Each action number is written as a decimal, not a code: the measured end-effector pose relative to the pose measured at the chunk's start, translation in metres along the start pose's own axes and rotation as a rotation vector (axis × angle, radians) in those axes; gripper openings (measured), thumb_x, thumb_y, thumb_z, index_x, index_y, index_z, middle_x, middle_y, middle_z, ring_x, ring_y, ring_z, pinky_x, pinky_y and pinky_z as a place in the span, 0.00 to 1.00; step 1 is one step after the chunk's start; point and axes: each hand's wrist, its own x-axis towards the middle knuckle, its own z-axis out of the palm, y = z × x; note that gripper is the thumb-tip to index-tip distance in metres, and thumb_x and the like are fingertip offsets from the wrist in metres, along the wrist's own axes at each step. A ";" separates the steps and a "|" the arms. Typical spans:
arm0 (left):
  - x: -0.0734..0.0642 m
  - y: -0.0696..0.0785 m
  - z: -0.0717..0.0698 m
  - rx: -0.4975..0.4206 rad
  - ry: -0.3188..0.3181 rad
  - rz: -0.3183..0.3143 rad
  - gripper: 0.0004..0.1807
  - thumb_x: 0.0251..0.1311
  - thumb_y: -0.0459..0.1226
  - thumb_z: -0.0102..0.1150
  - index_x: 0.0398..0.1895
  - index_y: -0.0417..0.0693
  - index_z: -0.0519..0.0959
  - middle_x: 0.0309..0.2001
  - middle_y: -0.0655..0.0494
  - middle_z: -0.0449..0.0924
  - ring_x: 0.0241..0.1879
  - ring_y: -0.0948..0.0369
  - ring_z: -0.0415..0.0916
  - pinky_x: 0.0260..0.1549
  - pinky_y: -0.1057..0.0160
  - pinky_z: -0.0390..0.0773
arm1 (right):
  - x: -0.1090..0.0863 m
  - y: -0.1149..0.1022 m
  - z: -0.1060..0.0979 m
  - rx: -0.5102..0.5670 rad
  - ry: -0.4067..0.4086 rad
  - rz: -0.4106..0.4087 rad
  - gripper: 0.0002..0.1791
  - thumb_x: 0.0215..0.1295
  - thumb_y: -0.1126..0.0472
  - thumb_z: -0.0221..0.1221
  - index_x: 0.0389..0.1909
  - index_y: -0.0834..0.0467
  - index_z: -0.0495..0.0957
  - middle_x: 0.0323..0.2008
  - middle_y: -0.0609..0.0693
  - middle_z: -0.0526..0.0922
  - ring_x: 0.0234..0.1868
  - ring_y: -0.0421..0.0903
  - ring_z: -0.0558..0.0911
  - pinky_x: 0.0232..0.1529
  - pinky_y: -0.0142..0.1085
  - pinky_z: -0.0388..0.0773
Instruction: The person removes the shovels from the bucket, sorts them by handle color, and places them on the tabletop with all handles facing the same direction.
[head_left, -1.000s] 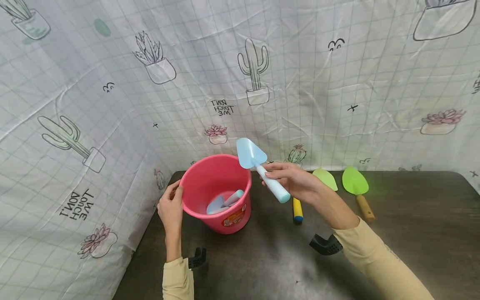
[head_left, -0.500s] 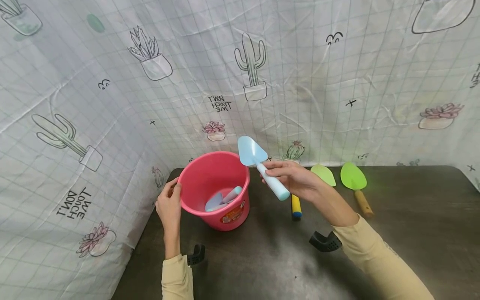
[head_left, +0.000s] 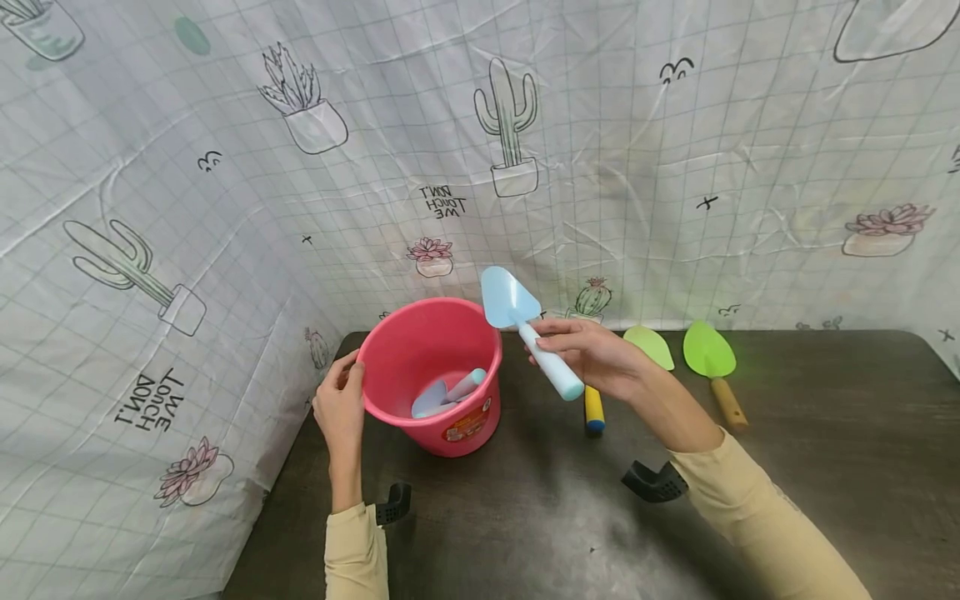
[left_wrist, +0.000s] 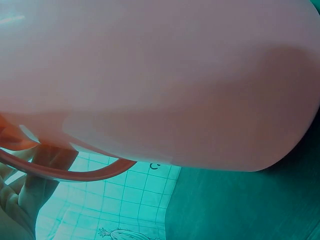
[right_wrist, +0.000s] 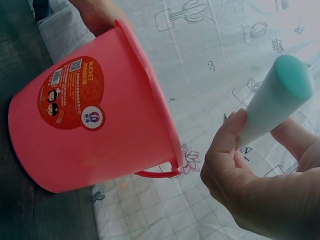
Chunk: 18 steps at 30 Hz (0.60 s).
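A pink-red bucket [head_left: 450,437] stands on the dark table, its mouth facing up towards the head camera. My left hand [head_left: 341,408] grips its rim on the left, thumb on the near side. The left wrist view shows mostly the bucket wall [left_wrist: 175,90] and its carrying handle [left_wrist: 75,175] by the fingers. Just off the right rim, my right hand [head_left: 596,354] holds a light blue trowel [head_left: 507,300] by its pale handle, blade pointing up and left. Its teal end cap [right_wrist: 294,77] faces the right wrist camera. Inside the bucket lie light blue and lilac trowel-like tools [head_left: 431,400], partly overlapping.
A yellow handle with a blue end [head_left: 593,410] lies beneath my right hand, its other end hidden. Behind the forearm shows a pale green blade [head_left: 651,346]. A bright green trowel [head_left: 708,350] with a wooden handle lies further right. A printed curtain [head_left: 615,167] hangs behind the table.
The head view has shifted slightly. Both hands keep their hold, and the trowel stays beside the bucket's right rim.
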 end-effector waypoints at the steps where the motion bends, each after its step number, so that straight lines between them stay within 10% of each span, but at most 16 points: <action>1: 0.000 0.000 0.000 -0.001 -0.001 0.000 0.17 0.70 0.42 0.57 0.56 0.46 0.87 0.44 0.41 0.88 0.42 0.46 0.83 0.43 0.52 0.71 | -0.001 0.000 0.000 -0.001 0.001 -0.001 0.29 0.77 0.64 0.52 0.73 0.70 0.60 0.58 0.56 0.71 0.49 0.47 0.81 0.52 0.38 0.75; 18: -0.001 -0.001 0.000 0.006 0.006 -0.015 0.17 0.70 0.42 0.58 0.56 0.46 0.87 0.43 0.41 0.88 0.42 0.46 0.83 0.40 0.55 0.71 | -0.015 0.006 -0.010 0.048 0.031 -0.001 0.13 0.76 0.63 0.56 0.58 0.59 0.75 0.50 0.53 0.78 0.47 0.47 0.82 0.51 0.38 0.77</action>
